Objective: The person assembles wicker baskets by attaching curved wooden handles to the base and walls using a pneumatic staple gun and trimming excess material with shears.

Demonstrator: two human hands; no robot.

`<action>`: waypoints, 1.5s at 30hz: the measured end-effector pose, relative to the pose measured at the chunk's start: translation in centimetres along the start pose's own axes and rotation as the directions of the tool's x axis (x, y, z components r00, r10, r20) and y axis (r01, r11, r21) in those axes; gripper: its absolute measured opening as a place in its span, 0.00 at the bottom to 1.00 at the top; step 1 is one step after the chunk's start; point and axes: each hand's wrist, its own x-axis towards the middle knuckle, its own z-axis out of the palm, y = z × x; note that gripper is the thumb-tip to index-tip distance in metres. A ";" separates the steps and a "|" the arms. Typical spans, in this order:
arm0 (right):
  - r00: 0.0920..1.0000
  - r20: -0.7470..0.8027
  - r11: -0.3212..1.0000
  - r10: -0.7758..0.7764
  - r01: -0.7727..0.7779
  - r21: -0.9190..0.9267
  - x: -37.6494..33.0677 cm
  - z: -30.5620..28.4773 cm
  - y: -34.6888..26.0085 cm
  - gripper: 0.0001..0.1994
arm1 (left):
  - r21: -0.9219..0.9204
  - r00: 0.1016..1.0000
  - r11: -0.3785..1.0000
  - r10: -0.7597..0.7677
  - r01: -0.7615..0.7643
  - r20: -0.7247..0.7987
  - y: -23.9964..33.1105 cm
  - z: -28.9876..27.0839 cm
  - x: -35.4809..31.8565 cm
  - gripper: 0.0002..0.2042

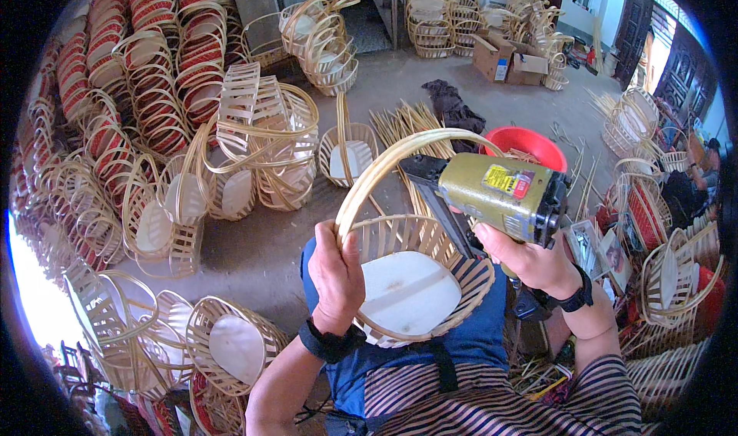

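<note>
On my lap sits a woven bamboo basket (pixel 407 288) with slatted sides and a pale oval base. Its tall arched handle (pixel 375 173) rises over it. My left hand (pixel 336 276) pinches the lower left end of that handle at the basket's rim. In my right hand (pixel 534 261) is an olive-green air staple gun (pixel 484 181) with a black nose and a long dark magazine. The gun is above the basket's right side, its nose just under the arch, and its magazine slants down across the far right rim. Whether the nose touches the handle, I cannot tell.
Stacked baskets with red bands (pixel 154 75) fill the left. Loose handled baskets (pixel 231 344) lie at my lower left. Ahead are bamboo strips (pixel 407 129), a red basin (pixel 530 142) and a cardboard box (pixel 492 57). More baskets (pixel 669 275) stand at right, with another person's arm (pixel 698 153) beyond.
</note>
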 end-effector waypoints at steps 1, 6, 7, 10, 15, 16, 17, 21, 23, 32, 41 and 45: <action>1.000 -0.003 1.000 -0.011 0.011 -0.006 0.0 0.1 0.0 0.11 | 0.005 1.000 1.000 0.023 -0.023 -0.011 0.0 0.0 0.0 0.10; 0.996 0.024 0.994 0.084 -0.086 0.069 0.2 0.1 -0.3 0.12 | 0.012 1.000 1.000 0.002 -0.002 -0.006 0.2 -0.3 0.0 0.08; 0.997 0.024 0.994 0.079 -0.081 0.069 0.2 0.1 -0.4 0.12 | 0.025 1.000 1.000 0.009 -0.009 0.000 0.2 -0.3 0.1 0.07; 0.995 0.022 0.990 0.092 -0.094 0.106 0.4 0.1 -0.6 0.12 | 0.038 1.000 0.999 0.010 -0.010 0.008 0.2 -0.3 0.1 0.07; 0.997 0.007 0.990 0.072 -0.072 0.125 0.8 0.0 -0.8 0.11 | 0.029 1.000 0.999 0.022 -0.022 0.011 0.5 -0.3 0.2 0.07; 0.998 0.001 0.991 0.056 -0.056 0.117 1.0 0.0 -0.7 0.11 | 0.028 1.000 1.000 0.003 -0.003 0.021 0.5 -0.3 0.3 0.07; 1.000 0.028 0.997 -0.011 0.009 0.074 1.2 -0.1 -0.4 0.10 | 0.027 1.000 1.000 -0.010 0.009 0.025 0.4 -0.2 0.4 0.07; 0.888 0.194 0.721 -0.416 0.452 -0.525 0.4 -0.4 1.9 0.13 | 0.005 0.996 0.997 -0.078 0.078 0.032 0.7 0.0 0.9 0.08; 0.865 0.291 0.709 -0.408 0.501 -0.496 0.2 -0.4 1.6 0.16 | -0.034 0.994 0.994 -0.107 0.108 0.031 0.7 0.5 1.3 0.10; 0.874 0.420 0.956 -0.245 0.289 -0.044 0.4 1.4 0.1 0.30 | -0.059 0.997 0.997 -0.052 0.048 -0.062 1.4 1.4 1.8 0.16; 0.864 0.435 0.948 -0.253 0.311 -0.066 0.6 1.6 0.5 0.30 | -0.095 0.998 0.995 0.018 -0.024 -0.067 1.4 1.5 1.9 0.20; 0.870 0.434 0.962 -0.235 0.272 -0.025 0.6 1.8 -0.4 0.30 | -0.073 0.995 0.992 -0.104 0.102 -0.011 2.0 1.0 1.8 0.16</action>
